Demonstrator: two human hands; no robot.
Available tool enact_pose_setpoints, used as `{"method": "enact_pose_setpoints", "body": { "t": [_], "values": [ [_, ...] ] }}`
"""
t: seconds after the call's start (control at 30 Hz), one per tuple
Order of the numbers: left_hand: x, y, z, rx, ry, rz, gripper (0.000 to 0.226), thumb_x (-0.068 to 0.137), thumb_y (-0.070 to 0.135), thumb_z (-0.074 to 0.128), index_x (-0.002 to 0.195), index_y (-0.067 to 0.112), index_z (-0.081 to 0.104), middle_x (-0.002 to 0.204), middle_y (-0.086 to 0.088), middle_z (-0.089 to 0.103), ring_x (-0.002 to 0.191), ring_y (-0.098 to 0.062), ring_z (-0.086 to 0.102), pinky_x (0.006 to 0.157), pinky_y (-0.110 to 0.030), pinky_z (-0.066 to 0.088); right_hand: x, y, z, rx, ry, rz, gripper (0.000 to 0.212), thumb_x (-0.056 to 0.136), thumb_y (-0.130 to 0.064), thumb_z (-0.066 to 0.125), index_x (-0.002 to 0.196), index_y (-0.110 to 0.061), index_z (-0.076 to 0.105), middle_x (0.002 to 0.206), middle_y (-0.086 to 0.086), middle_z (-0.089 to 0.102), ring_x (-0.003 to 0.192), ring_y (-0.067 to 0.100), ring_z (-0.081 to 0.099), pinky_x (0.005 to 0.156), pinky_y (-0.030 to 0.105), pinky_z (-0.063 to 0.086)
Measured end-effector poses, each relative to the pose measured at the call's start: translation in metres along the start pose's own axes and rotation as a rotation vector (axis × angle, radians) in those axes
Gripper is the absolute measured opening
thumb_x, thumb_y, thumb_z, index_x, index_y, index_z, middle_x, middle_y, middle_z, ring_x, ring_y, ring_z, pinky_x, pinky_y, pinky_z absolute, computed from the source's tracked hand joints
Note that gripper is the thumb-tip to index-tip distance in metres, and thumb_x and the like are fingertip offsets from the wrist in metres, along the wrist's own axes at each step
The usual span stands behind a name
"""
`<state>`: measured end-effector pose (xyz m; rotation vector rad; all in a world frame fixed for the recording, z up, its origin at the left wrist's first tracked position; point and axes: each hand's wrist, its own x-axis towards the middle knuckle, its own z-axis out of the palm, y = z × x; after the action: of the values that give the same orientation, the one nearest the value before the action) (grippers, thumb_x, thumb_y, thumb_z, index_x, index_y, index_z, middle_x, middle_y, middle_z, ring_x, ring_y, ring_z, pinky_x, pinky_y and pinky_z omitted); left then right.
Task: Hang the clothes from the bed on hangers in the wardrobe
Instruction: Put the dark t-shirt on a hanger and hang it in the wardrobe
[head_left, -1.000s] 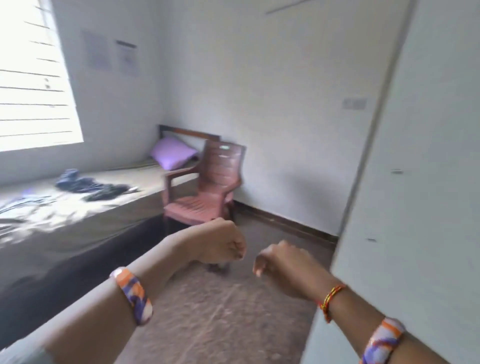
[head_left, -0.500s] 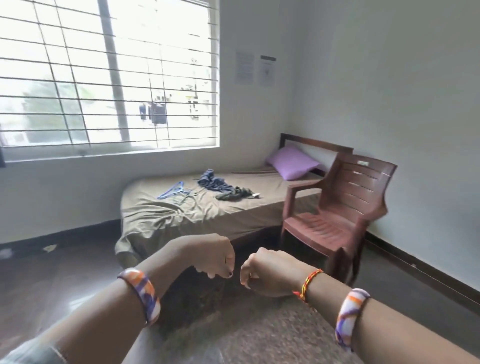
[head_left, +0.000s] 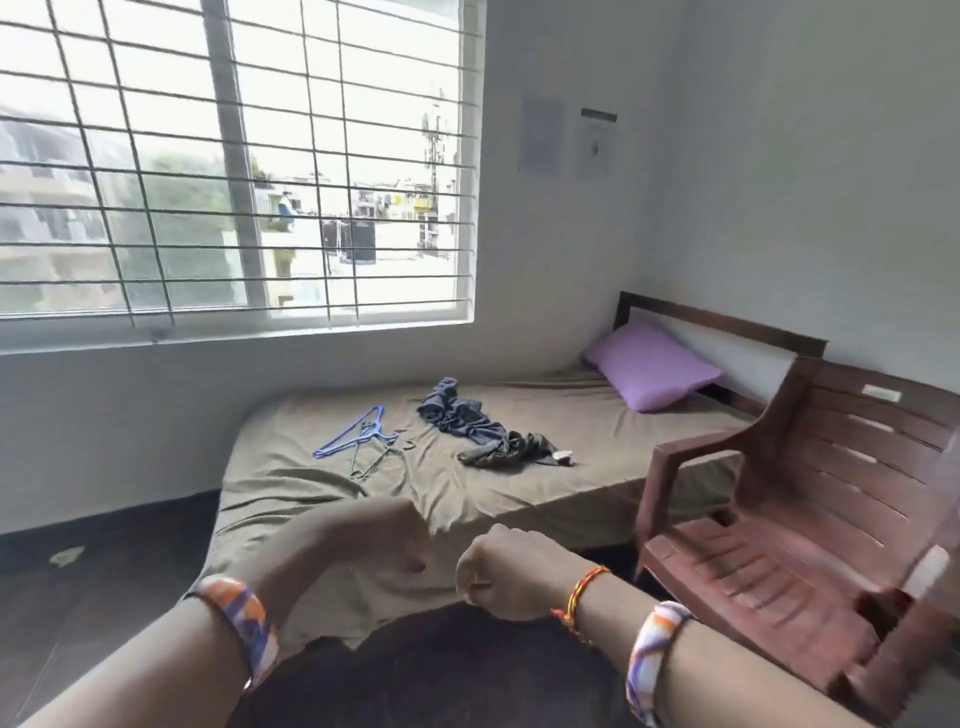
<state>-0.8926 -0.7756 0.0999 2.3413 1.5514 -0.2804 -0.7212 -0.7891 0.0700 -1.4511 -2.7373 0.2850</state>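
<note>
Head view is showing the left hand (head_left: 384, 545) and right hand (head_left: 506, 571) hovering side by side before the bed (head_left: 467, 499), fingers curled, holding nothing. Dark clothes (head_left: 478, 431) are lying mid-mattress, hangers (head_left: 363, 441) just beside them; a purple pillow (head_left: 649, 364) is resting at the headboard.

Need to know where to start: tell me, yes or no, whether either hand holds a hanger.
No: the left hand and right hand hold nothing, and the hangers lie on the bed.
</note>
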Motion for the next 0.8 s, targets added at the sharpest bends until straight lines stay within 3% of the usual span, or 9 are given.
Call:
{"method": "enact_pose_setpoints", "body": {
  "t": [0.07,0.13,0.2,0.27,0.43,0.5,0.63,0.7,0.8],
  "values": [
    [0.04,-0.029,-0.014,-0.062,0.03,-0.034,0.023,0.09,0.018,0.052,0.108,0.015,0.066,0.088,-0.006,0.067,0.059,-0.004,0.056,0.052,-0.015,0.037,0.046,0.019,-0.001,-0.006,-0.012,-0.028,0.024,0.083,-0.013,0.051,0.096,-0.02,0.07,0.104,0.008,0.066,0.096,0.031,0.06,0.081,0.033,0.049],
    [0.085,-0.061,-0.03,-0.159,-0.014,-0.055,0.02,0.087,0.014,0.053,0.1,0.017,0.068,0.063,0.002,0.057,0.04,0.0,0.046,0.042,-0.012,0.033,0.094,0.04,-0.001,0.012,-0.005,-0.022,0.024,0.08,-0.012,0.051,0.093,-0.019,0.071,0.099,0.01,0.066,0.086,0.031,0.06,0.073,0.029,0.046],
    [0.135,-0.098,-0.045,-0.182,-0.027,-0.07,0.019,0.086,0.012,0.053,0.083,0.025,0.067,0.062,0.002,0.054,0.042,-0.001,0.046,0.041,-0.014,0.033,0.142,0.06,-0.007,0.004,-0.004,0.011,0.025,0.082,-0.014,0.052,0.096,-0.02,0.071,0.102,0.009,0.067,0.087,0.03,0.06,0.07,0.026,0.038],
    [0.183,-0.131,-0.069,-0.229,-0.039,-0.035,0.029,0.085,0.01,0.054,0.066,0.029,0.065,0.072,-0.007,0.058,0.05,-0.009,0.048,0.046,-0.019,0.035,0.192,0.081,-0.018,0.006,-0.001,0.044,0.025,0.085,-0.016,0.052,0.102,-0.021,0.07,0.108,0.007,0.066,0.098,0.031,0.06,0.072,0.028,0.04],
    [0.292,-0.183,-0.124,-0.15,-0.018,0.019,0.016,0.083,0.018,0.054,0.072,0.029,0.057,0.07,-0.005,0.059,0.062,-0.019,0.052,0.061,-0.027,0.044,0.297,0.135,-0.044,0.084,0.047,0.122,0.024,0.091,-0.021,0.051,0.107,-0.023,0.068,0.111,0.004,0.066,0.103,0.025,0.06,0.079,0.025,0.043],
    [0.334,-0.195,-0.134,-0.145,-0.038,0.043,0.018,0.083,0.018,0.054,0.069,0.029,0.057,0.068,-0.005,0.059,0.056,-0.016,0.051,0.056,-0.024,0.043,0.328,0.158,-0.041,0.115,0.029,0.141,0.024,0.09,-0.021,0.052,0.108,-0.023,0.068,0.11,0.003,0.066,0.102,0.024,0.06,0.078,0.024,0.042],
    [0.422,-0.214,-0.132,-0.18,-0.102,0.043,0.016,0.086,0.018,0.054,0.097,0.019,0.066,0.057,0.002,0.052,0.027,-0.003,0.034,0.036,-0.012,0.031,0.384,0.218,-0.02,0.191,-0.019,0.203,0.025,0.088,-0.02,0.052,0.106,-0.022,0.069,0.111,0.003,0.067,0.105,0.025,0.06,0.087,0.029,0.046],
    [0.466,-0.226,-0.123,-0.186,-0.147,0.057,0.021,0.086,0.017,0.052,0.102,0.017,0.066,0.058,0.004,0.052,0.026,-0.002,0.035,0.036,-0.011,0.033,0.412,0.255,-0.001,0.219,-0.066,0.235,0.025,0.087,-0.022,0.052,0.106,-0.022,0.069,0.109,0.004,0.067,0.105,0.024,0.059,0.087,0.028,0.046],
    [0.535,-0.243,-0.101,-0.228,-0.255,0.037,0.017,0.086,0.015,0.049,0.09,0.026,0.061,0.061,0.002,0.053,0.032,0.0,0.042,0.037,-0.01,0.036,0.457,0.317,0.034,0.276,-0.155,0.27,0.025,0.087,-0.023,0.052,0.107,-0.023,0.068,0.108,0.007,0.066,0.106,0.023,0.057,0.088,0.028,0.044]
  ]
}}
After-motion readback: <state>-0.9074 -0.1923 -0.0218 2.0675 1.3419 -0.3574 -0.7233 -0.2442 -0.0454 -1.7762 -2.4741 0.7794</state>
